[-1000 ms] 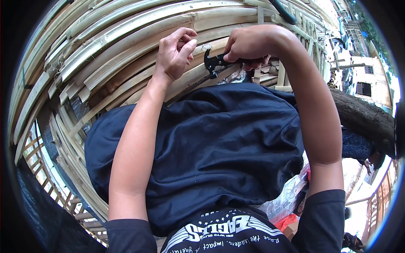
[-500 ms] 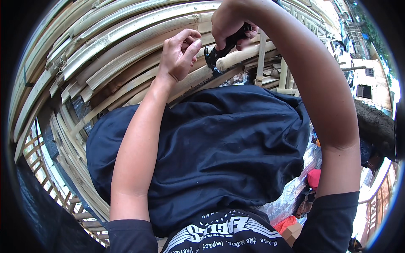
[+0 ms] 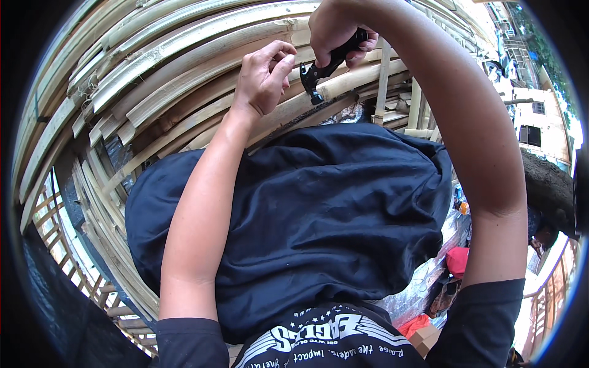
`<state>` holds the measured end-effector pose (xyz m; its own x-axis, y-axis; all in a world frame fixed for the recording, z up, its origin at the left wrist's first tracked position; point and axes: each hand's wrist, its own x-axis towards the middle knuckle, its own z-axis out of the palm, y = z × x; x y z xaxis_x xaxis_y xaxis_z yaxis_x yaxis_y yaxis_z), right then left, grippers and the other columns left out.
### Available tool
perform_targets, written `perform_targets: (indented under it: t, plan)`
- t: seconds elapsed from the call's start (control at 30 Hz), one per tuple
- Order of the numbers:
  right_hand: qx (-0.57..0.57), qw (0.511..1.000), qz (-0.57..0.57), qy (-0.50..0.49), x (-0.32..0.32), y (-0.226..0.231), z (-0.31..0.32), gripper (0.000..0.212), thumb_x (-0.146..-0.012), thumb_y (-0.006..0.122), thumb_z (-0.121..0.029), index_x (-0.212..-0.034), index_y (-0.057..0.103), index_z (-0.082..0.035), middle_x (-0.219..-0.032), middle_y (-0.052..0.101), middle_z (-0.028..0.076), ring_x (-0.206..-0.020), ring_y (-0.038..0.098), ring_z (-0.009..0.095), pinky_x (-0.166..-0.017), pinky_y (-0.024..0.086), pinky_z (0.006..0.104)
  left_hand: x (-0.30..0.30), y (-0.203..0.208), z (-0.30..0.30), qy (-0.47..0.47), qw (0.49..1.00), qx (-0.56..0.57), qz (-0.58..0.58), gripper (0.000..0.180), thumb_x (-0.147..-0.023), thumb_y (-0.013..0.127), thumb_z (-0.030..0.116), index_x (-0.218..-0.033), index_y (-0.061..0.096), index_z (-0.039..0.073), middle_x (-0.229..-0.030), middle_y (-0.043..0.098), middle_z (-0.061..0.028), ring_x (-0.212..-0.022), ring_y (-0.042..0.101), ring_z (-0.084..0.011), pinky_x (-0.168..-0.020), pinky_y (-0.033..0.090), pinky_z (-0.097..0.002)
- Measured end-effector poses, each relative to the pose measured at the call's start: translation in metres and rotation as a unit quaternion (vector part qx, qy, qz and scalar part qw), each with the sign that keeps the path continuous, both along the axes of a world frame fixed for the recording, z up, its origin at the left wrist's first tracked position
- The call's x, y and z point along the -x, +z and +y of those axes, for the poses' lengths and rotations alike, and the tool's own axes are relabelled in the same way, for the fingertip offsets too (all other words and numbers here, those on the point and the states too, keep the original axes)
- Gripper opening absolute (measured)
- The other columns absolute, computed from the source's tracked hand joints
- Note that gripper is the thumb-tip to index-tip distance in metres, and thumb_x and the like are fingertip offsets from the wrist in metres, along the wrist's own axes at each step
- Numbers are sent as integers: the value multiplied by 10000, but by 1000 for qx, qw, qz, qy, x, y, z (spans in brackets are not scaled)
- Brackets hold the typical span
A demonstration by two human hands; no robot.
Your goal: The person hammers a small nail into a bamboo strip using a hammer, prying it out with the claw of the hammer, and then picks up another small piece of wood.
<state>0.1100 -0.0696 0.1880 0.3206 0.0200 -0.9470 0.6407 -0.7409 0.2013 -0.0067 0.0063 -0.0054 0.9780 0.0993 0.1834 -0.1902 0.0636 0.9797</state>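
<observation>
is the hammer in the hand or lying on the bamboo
In hand: the right hand grips the black hammer by its handle. Whether it touches the bamboo pole beside it, I cannot tell.

Bare right hand (image 3: 335,35) grips a black claw hammer (image 3: 311,78), its head near the curled bare left hand (image 3: 264,76); long, pale split-bamboo strips (image 3: 184,52) spread beneath both!

Large white block capitals (image 3: 340,331), small white stars (image 3: 315,319) and slanting smaller white lettering (image 3: 374,348) mark the black cloth T-shirt (image 3: 481,316).
</observation>
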Motion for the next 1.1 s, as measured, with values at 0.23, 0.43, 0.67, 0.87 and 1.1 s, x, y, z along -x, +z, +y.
perform_targets:
  t: [0.23,0.43,0.67,0.87,1.1]
  plan:
    - [-7,1000,6,-23,-1,5,-6,266,-1001,613,-305,-832,695,-116,-735,655,-8,-626,569,142,-602,481,324,-7,-7,-3,24,996,-90,-3,252,-916,583,103,-1066,717,-49,-776,694,-120,-624,637,-134,-632,537,-316]
    - [-33,999,-15,-37,6,14,-9,287,-1013,623,-320,-822,696,-119,-739,656,-13,-634,577,136,-621,494,315,-9,-13,-4,38,988,-145,-46,248,-866,589,54,-1043,735,-39,-818,721,-139,-671,683,-192,-666,554,-339]
    - [-61,995,-34,-76,11,27,-13,282,-1023,632,-327,-856,700,-111,-770,669,-8,-658,595,141,-648,517,311,-7,-6,-12,54,970,-229,-64,257,-807,641,54,-1023,766,-7,-813,721,-126,-665,691,-217,-684,571,-343]
    - [-50,998,-26,21,17,30,-7,311,-1027,615,-350,-920,739,-86,-825,720,20,-699,640,156,-708,546,325,-3,-4,-7,49,969,-233,-67,255,-775,690,25,-1015,774,4,-816,712,-97,-649,684,-190,-666,573,-320]
    - [-67,997,-29,-25,13,21,-17,334,-1024,631,-373,-961,755,-69,-861,751,38,-746,683,162,-729,554,323,-2,-4,-6,61,962,-254,-79,171,-814,709,10,-973,770,-2,-841,718,-114,-673,688,-214,-675,561,-337]
